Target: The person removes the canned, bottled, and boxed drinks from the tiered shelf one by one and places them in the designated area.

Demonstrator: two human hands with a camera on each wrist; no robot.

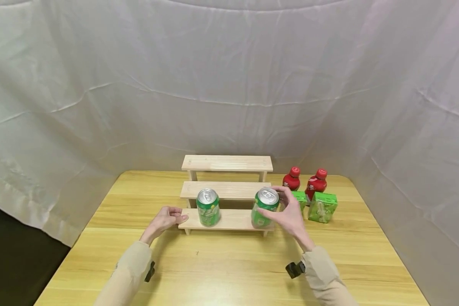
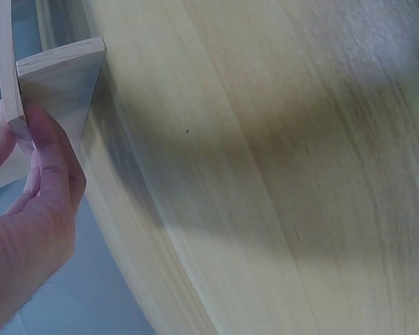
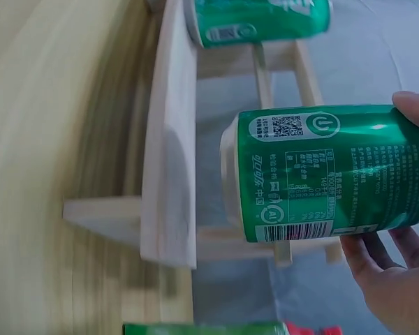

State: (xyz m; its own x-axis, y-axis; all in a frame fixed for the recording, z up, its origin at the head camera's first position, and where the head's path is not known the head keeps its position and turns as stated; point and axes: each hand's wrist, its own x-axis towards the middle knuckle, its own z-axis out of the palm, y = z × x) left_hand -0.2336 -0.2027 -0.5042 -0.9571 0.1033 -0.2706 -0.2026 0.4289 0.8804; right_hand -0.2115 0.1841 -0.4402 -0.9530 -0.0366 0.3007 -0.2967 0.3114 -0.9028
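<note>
A three-step wooden rack [image 1: 229, 190] stands on the table. My left hand [image 1: 166, 219] pinches the left end of its lowest board, thumb on top and fingers underneath, as the left wrist view shows with the board's end [image 2: 12, 112]. At the right end of that board, my right hand [image 1: 290, 212] grips a green soda can [image 1: 261, 214] near its top. In the right wrist view a small gap shows between the held can's base [image 3: 232, 174] and the board. Another green soda can [image 1: 208, 210] stands upright on the lowest board, left of centre.
Right of the rack stand two red bottles [image 1: 316, 183] and two green drink cartons [image 1: 323, 207], one carton partly hidden behind my right hand. A grey curtain [image 1: 229, 106] hangs behind and beside the wooden table [image 1: 222, 272].
</note>
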